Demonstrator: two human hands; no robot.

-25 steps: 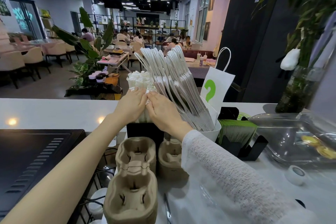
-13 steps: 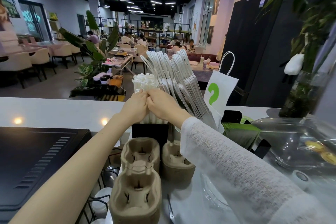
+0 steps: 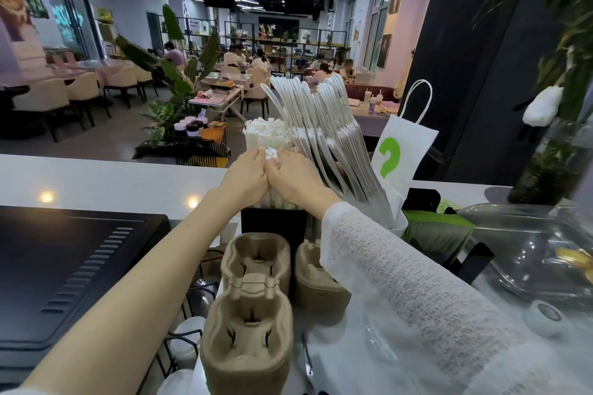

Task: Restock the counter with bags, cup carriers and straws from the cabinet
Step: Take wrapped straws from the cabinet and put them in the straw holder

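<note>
A thick bundle of white paper-wrapped straws (image 3: 264,135) stands upright in a black holder (image 3: 272,228) on the counter. My left hand (image 3: 247,175) and my right hand (image 3: 296,178) meet at the near side of the bundle, fingers curled round it. Just right of them, a row of white paper bags with handles (image 3: 324,125) leans in a white bin (image 3: 396,224). One white bag with a green question mark (image 3: 402,149) stands behind. Two stacks of brown pulp cup carriers (image 3: 253,301) (image 3: 317,279) sit near me.
A black screen back (image 3: 64,269) fills the left. Green napkins in a black holder (image 3: 439,231), a clear plastic cover (image 3: 529,250) and a plant vase (image 3: 552,167) stand to the right. A wire rack (image 3: 179,353) sits low by the carriers. Seated people fill the cafe beyond the white counter (image 3: 106,183).
Both hands have closed in together on the straw bundle and slid slightly up it; the camera has tilted and shifted a little.
</note>
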